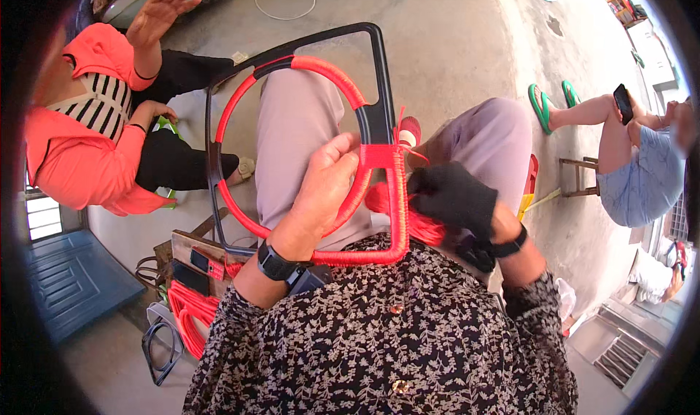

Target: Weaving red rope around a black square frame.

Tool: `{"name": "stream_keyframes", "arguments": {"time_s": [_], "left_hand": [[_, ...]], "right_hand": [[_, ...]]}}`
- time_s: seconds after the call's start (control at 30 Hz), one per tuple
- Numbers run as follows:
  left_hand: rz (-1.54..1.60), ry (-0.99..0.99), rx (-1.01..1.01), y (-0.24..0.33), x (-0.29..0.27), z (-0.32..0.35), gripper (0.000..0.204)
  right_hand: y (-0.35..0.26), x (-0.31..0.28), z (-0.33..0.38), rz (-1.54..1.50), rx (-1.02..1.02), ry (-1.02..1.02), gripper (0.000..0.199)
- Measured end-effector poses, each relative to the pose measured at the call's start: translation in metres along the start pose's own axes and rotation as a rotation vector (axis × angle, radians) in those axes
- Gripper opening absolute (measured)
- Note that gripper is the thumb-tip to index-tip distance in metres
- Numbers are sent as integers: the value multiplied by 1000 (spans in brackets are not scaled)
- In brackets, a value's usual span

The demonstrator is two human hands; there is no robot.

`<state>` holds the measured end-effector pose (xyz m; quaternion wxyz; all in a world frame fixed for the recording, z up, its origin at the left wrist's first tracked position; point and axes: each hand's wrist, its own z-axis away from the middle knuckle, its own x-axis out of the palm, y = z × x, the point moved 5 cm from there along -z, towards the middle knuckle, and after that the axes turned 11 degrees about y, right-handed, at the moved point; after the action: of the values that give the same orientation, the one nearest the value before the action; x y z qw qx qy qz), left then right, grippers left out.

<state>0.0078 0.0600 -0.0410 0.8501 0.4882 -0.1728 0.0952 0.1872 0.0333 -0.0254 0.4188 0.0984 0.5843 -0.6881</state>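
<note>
A black frame (pixel 385 80), a rounded rectangle with a ring inside it, rests over my lap. Red cord (pixel 397 218) is wound tightly round its near right corner and bottom edge, and round much of the ring; other stretches are bare black. My left hand (pixel 326 185) is closed on the ring just left of the wrapped joint. On the right side of the frame, my right hand (pixel 456 196), in a black glove, is closed round a bundle of red cord (pixel 426 229). The glove hides its fingertips. Loose cord ends stick up beside the joint.
At left sits a person in a coral jacket (pixel 69 167), one hand raised. Another person, in blue clothes (pixel 634 185), sits on a wooden stool (pixel 580 174) at right, holding a phone (pixel 623 103). Coils of red cord (pixel 191 316) and phones lie by my left elbow.
</note>
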Motion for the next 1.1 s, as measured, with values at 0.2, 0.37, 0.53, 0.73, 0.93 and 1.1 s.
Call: {"name": "stream_keyframes", "arguments": {"time_s": [0.2, 0.37, 0.53, 0.73, 0.93, 1.1], "left_hand": [[-179, -37, -13, -3, 2, -5, 28], [-496, 389, 620, 36, -1, 10, 24], [-628, 570, 1133, 63, 8, 41, 40], [-533, 184, 1390, 65, 23, 60, 45], [-226, 371, 822, 52, 4, 23, 32], [-70, 133, 338, 29, 2, 12, 30]], "right_hand": [[3, 17, -45, -660, 14, 18, 26], [-8, -35, -62, -180, -332, 525, 23], [-26, -40, -39, -190, -532, 688, 26], [-87, -12, -24, 69, -769, 665, 46], [-62, -48, -2, -681, -327, 789, 42], [-57, -72, 23, 158, -298, 653, 40]]}}
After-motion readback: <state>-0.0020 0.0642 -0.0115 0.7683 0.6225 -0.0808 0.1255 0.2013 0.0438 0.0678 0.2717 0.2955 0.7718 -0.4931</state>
